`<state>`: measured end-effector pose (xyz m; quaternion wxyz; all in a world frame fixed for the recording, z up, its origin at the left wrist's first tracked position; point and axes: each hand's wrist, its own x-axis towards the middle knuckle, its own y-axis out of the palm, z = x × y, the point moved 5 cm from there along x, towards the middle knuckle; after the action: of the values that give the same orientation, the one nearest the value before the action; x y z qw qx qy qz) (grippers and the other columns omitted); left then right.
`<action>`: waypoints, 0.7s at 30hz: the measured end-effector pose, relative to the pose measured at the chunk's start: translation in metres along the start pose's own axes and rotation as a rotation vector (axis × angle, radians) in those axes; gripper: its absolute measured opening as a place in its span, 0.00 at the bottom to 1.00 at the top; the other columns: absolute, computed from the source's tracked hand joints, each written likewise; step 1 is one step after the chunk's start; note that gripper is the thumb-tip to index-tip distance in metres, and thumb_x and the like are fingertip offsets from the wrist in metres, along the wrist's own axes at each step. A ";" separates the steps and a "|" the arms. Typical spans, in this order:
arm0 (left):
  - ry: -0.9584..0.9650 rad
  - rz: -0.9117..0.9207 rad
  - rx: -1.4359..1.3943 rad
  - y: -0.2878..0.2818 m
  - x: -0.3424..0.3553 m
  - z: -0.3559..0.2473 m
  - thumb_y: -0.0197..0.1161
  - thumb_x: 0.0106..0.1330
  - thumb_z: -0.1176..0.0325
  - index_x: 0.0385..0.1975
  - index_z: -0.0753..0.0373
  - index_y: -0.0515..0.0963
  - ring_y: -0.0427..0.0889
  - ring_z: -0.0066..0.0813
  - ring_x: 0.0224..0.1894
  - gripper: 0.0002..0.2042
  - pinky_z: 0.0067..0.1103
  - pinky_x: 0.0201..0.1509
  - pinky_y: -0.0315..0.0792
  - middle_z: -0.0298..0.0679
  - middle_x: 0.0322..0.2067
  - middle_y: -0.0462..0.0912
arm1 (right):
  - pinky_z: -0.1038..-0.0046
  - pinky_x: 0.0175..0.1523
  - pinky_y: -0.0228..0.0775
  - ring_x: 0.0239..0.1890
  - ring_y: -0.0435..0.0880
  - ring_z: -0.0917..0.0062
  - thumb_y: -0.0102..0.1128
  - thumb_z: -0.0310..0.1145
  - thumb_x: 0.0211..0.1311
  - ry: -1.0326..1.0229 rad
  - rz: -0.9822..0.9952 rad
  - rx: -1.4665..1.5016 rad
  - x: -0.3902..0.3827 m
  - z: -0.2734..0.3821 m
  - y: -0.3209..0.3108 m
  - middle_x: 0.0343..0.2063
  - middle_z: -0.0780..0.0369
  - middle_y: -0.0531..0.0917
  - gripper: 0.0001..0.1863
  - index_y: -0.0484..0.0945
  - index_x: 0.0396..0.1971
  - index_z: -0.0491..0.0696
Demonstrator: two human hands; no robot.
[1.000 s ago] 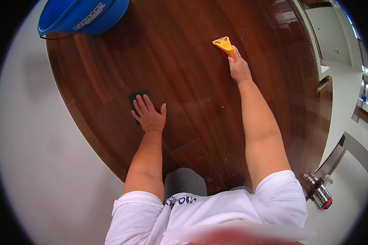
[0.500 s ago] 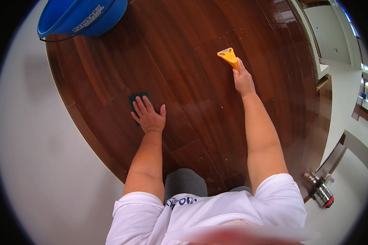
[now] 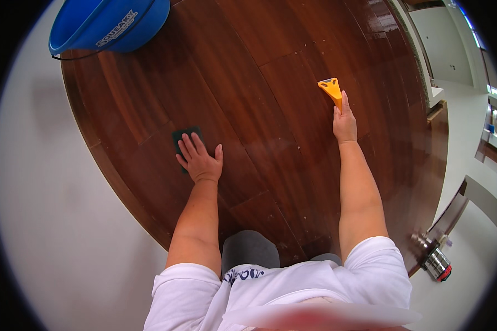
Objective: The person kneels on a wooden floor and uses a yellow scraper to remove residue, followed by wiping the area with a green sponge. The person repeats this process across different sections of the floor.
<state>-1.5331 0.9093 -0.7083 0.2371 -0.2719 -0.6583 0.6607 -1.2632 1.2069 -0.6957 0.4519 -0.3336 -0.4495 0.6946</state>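
Note:
A dark green scouring pad (image 3: 178,134) lies on the brown wooden floor (image 3: 270,127), left of the middle. On top of it rests my left hand (image 3: 203,162), flat with spread fingers, covering much of the pad. My right hand (image 3: 345,125) is closed round the handle of a yellow scraper (image 3: 331,88), farther off and to the right. The scraper's wide blade end points away from me and a little left, at or close above the boards. Small pale specks dot the wood near it.
At the far left stands a blue bucket (image 3: 143,33) with a dark handle. A white wall (image 3: 49,182) borders the floor on the left. My grey-clad knee (image 3: 250,248) is on the boards near me. Shiny metal containers (image 3: 437,263) stand at the lower right.
My right hand has moved right and slightly nearer with the scraper. My left hand stays on the pad in almost the same place.

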 end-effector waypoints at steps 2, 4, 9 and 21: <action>0.000 -0.003 -0.007 0.000 0.000 0.000 0.52 0.55 0.44 0.60 0.62 0.53 0.48 0.48 0.64 0.37 0.50 0.59 0.49 0.48 0.62 0.49 | 0.60 0.43 0.69 0.40 0.76 0.55 0.48 0.33 0.59 0.010 0.024 -0.014 0.025 0.012 0.006 0.38 0.50 0.76 0.29 0.51 0.61 0.58; 0.001 0.001 -0.006 0.000 0.000 0.000 0.52 0.55 0.44 0.60 0.62 0.53 0.48 0.48 0.64 0.37 0.50 0.59 0.49 0.48 0.62 0.49 | 0.60 0.44 0.69 0.40 0.76 0.55 0.47 0.33 0.60 0.031 0.038 -0.025 0.046 0.023 0.011 0.38 0.50 0.76 0.28 0.51 0.60 0.58; -0.017 0.046 0.000 0.001 0.001 0.001 0.52 0.55 0.44 0.60 0.62 0.53 0.48 0.48 0.64 0.37 0.50 0.59 0.48 0.48 0.62 0.49 | 0.60 0.44 0.68 0.40 0.76 0.56 0.47 0.33 0.60 -0.025 0.048 -0.054 0.047 0.030 0.003 0.38 0.50 0.76 0.28 0.53 0.60 0.57; -0.019 0.043 -0.004 0.000 0.001 0.000 0.53 0.54 0.44 0.60 0.62 0.52 0.48 0.48 0.64 0.38 0.50 0.59 0.48 0.48 0.62 0.48 | 0.59 0.43 0.68 0.39 0.76 0.57 0.47 0.33 0.60 -0.097 0.033 -0.050 0.057 0.033 0.003 0.37 0.51 0.76 0.27 0.53 0.60 0.60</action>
<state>-1.5336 0.9096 -0.7088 0.2159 -0.2803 -0.6559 0.6668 -1.3136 1.2490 -0.6892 0.4096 -0.3181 -0.4825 0.7059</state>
